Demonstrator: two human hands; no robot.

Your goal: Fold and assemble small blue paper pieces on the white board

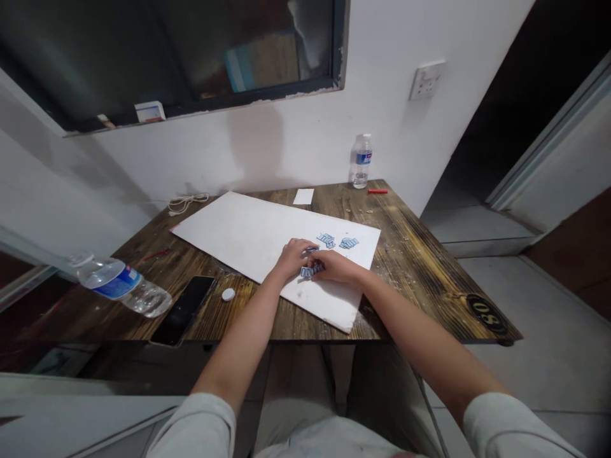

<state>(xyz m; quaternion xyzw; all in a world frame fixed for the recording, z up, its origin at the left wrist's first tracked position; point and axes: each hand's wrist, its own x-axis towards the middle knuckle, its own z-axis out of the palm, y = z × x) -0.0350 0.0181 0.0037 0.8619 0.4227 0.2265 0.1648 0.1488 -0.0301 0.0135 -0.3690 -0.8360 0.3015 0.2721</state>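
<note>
The left hand [292,256] and right hand [335,266] meet at blue-edged pieces [306,272] on the white board [243,229], probably steadying them, though I cannot tell whether either grip is closed.

Board [243,226] plain white; small pieces [349,243] blue and white; table [424,286] brown, dark-streaked grain; phone [184,310] black.

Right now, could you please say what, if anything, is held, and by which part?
That cannot be told: the right hand overlaps the right end of a blue-and-white piece; the grasp of the left hand is unclear.
</note>
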